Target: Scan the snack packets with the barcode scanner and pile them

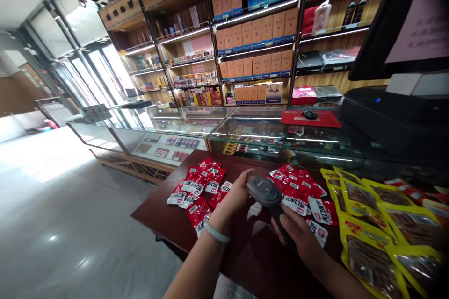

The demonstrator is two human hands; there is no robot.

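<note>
My right hand (298,233) is wrapped round the handle of a dark handheld barcode scanner (268,196), whose head points toward the far side of the dark wooden table (154,212). My left hand (235,194), with a pale bangle on the wrist, is curled just left of the scanner head, above the table between two heaps of small red snack packets; what its fingers hold is hidden. One heap of red packets (198,187) lies to the left. Another heap of red packets (301,194) lies to the right, partly under the scanner.
Several yellow-edged snack bags (379,224) cover the table's right side. Behind the table stand glass display counters (196,126), a red mat with a mouse (310,117) and a black till with its screen (393,103). Shelves of boxes fill the back wall. Tiled floor lies to the left.
</note>
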